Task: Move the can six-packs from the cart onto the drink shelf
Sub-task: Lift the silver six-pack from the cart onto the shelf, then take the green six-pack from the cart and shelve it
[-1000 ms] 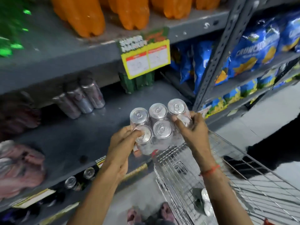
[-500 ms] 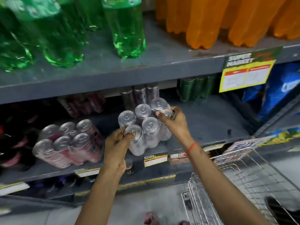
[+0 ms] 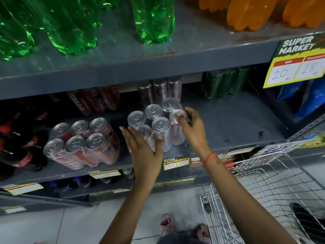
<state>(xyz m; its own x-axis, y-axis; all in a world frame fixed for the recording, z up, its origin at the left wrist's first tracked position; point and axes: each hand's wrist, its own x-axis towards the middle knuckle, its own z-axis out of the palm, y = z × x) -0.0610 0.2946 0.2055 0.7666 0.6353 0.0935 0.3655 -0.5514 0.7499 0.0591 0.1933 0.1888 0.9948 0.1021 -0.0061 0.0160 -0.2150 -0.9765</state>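
A silver can six-pack [image 3: 156,122] in clear wrap stands on the grey drink shelf [image 3: 228,124], near its front edge. My left hand [image 3: 144,148] presses flat against the pack's near left side, fingers straight. My right hand [image 3: 191,125] rests on its right end, fingertips on one can top. A red-and-white six-pack [image 3: 82,143] lies just to the left on the same shelf. The wire cart [image 3: 274,191] stands at lower right, its inside mostly out of view.
Further can packs stand at the shelf's back: red [image 3: 95,101], silver [image 3: 160,90], green [image 3: 225,83]. Green bottles [image 3: 70,27] and orange bottles [image 3: 249,13] fill the shelf above. A yellow price sign [image 3: 297,64] hangs at right. Dark bottles [image 3: 21,138] lie at left.
The silver six-pack has gone from above the cart leftward onto the drink shelf and now stands there. My left hand has flattened against its side; my right hand stays at its end.
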